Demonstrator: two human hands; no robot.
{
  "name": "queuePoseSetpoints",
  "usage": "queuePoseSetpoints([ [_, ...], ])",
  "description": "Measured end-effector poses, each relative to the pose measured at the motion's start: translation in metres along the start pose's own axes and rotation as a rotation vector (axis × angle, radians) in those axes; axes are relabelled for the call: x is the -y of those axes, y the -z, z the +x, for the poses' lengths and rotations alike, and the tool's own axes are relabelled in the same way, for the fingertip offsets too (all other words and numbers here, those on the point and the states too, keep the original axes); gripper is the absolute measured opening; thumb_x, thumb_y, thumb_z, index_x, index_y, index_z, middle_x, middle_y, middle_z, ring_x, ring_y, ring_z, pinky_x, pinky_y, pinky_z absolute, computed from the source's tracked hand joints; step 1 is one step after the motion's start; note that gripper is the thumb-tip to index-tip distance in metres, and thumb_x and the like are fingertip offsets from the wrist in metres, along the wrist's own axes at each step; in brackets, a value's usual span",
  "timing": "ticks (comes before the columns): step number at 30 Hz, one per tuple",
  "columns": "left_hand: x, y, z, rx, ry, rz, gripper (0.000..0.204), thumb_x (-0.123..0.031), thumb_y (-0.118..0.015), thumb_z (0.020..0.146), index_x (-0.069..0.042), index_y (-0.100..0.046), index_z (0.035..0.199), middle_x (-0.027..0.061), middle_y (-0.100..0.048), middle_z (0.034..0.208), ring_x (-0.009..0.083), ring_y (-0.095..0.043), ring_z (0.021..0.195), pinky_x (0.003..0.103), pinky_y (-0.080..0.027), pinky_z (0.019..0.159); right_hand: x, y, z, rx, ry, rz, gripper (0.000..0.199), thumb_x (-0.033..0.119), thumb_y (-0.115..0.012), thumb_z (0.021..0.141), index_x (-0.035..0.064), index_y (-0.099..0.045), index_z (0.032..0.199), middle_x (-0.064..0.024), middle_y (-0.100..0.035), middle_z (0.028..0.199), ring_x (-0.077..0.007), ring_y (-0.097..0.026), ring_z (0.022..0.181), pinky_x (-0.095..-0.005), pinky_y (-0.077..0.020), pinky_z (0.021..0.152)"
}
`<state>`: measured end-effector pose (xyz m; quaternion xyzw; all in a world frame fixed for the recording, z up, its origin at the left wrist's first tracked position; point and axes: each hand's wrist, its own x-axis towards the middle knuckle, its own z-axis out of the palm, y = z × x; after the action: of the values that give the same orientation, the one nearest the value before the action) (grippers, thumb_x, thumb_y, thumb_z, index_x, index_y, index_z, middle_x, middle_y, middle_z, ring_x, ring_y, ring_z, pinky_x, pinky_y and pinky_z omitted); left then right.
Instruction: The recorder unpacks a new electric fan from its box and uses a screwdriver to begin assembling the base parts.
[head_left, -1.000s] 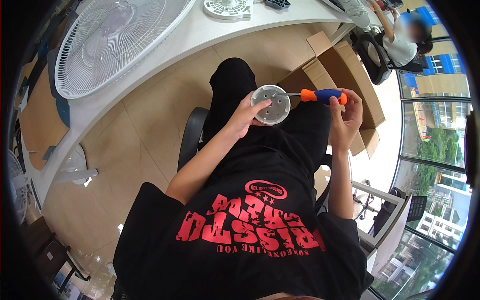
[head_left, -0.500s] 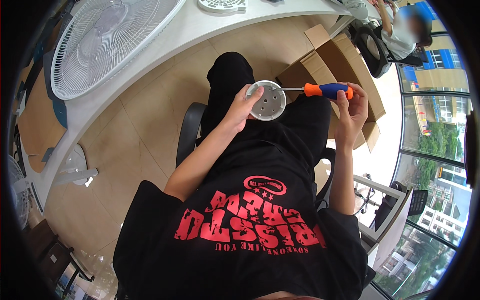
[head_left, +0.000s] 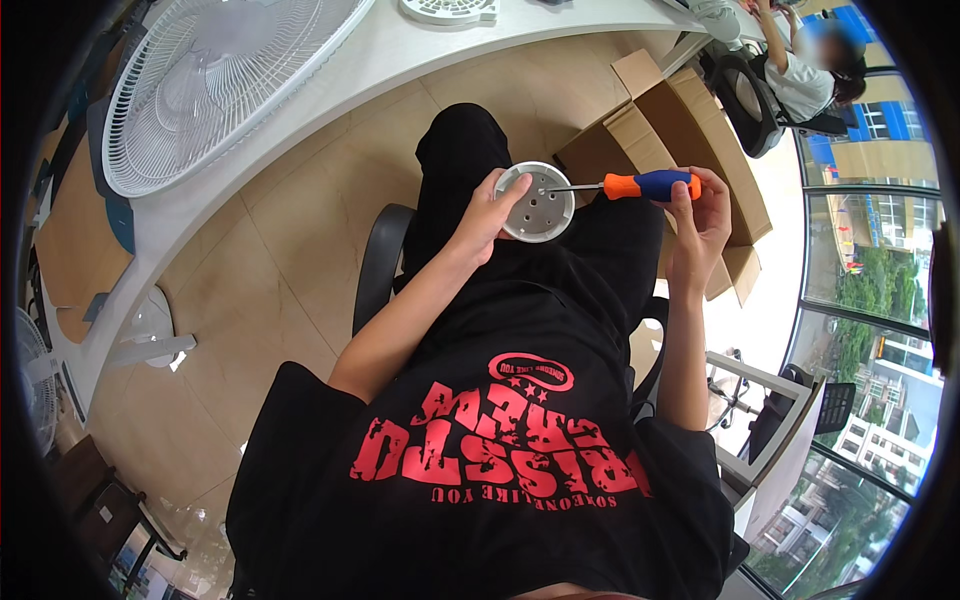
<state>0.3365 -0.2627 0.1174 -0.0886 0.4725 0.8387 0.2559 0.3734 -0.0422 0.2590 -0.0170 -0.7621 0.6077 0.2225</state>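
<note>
My left hand is closed on the left rim of a round white plastic cup-shaped part, its thumb over the edge. The part's open side faces me, showing a grey inner face with several small holes. In my right hand is a screwdriver with an orange and blue handle, gripped by fingers and thumb near the handle's end. Its metal shaft points left, and the tip meets the inner face near the upper holes. Whether a screw sits under the tip is too small to tell. Both hands are above my lap.
A white curved desk runs along the far left, bearing a large white fan grille and a smaller white slotted part. An open cardboard box stands beyond my right hand. Another person sits at the far right.
The screwdriver has shifted slightly left and down, its tip moving a little across the part's inner face. The left hand and the white part have barely moved.
</note>
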Motion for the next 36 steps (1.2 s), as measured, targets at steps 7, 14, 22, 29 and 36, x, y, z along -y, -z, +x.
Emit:
queuePoseSetpoints([
  [7, -0.001, -0.002, -0.003, 0.042, -0.014, 0.01, 0.038, -0.037, -0.07, 0.095, -0.007, -0.057, 0.114, 0.0058, -0.065, 0.103, 0.0126, -0.07, 0.088, 0.031, -0.064, 0.063, -0.006, -0.002, -0.001, -0.046, -0.011, -0.023, 0.032, 0.013, -0.071, 0.096, -0.0021, -0.057, 0.121, -0.0131, -0.065, 0.109, -0.0169, -0.065, 0.1, -0.0319, -0.0617, 0.082],
  [14, -0.009, -0.002, 0.005, 0.059, -0.047, 0.014, 0.041, -0.033, -0.077, 0.09, -0.006, -0.057, 0.114, 0.0068, -0.066, 0.104, 0.0132, -0.07, 0.091, 0.031, -0.064, 0.065, -0.011, -0.007, 0.009, -0.027, -0.003, -0.006, 0.032, 0.012, -0.071, 0.096, -0.0022, -0.057, 0.121, -0.0127, -0.062, 0.109, -0.0165, -0.064, 0.101, -0.032, -0.0619, 0.082],
  [22, -0.005, -0.006, 0.0, 0.031, -0.125, 0.023, 0.042, -0.024, -0.083, 0.086, -0.006, -0.059, 0.115, 0.0044, -0.068, 0.105, 0.0131, -0.066, 0.097, 0.032, -0.057, 0.081, -0.009, -0.003, 0.003, -0.005, -0.02, 0.013, 0.028, 0.005, -0.069, 0.095, -0.0015, -0.056, 0.12, -0.0096, -0.063, 0.113, -0.0145, -0.063, 0.103, -0.0293, -0.0586, 0.085],
  [29, 0.012, 0.0, -0.005, -0.019, -0.109, 0.094, 0.037, -0.03, -0.08, 0.089, -0.006, -0.06, 0.109, 0.0034, -0.066, 0.1, 0.0104, -0.066, 0.09, 0.028, -0.057, 0.07, -0.004, -0.003, -0.009, 0.029, 0.005, 0.017, 0.029, 0.002, -0.07, 0.093, -0.0006, -0.056, 0.118, -0.0093, -0.063, 0.113, -0.0143, -0.062, 0.107, -0.0271, -0.0572, 0.088],
  [36, 0.007, -0.003, -0.003, 0.044, -0.107, 0.084, 0.037, -0.039, -0.072, 0.095, -0.008, -0.058, 0.109, 0.0031, -0.064, 0.098, 0.01, -0.066, 0.086, 0.028, -0.059, 0.067, 0.007, -0.001, -0.007, 0.028, 0.037, -0.011, 0.03, 0.004, -0.071, 0.094, 0.0015, -0.056, 0.119, -0.0095, -0.063, 0.112, -0.0154, -0.062, 0.106, -0.0293, -0.0555, 0.091],
])
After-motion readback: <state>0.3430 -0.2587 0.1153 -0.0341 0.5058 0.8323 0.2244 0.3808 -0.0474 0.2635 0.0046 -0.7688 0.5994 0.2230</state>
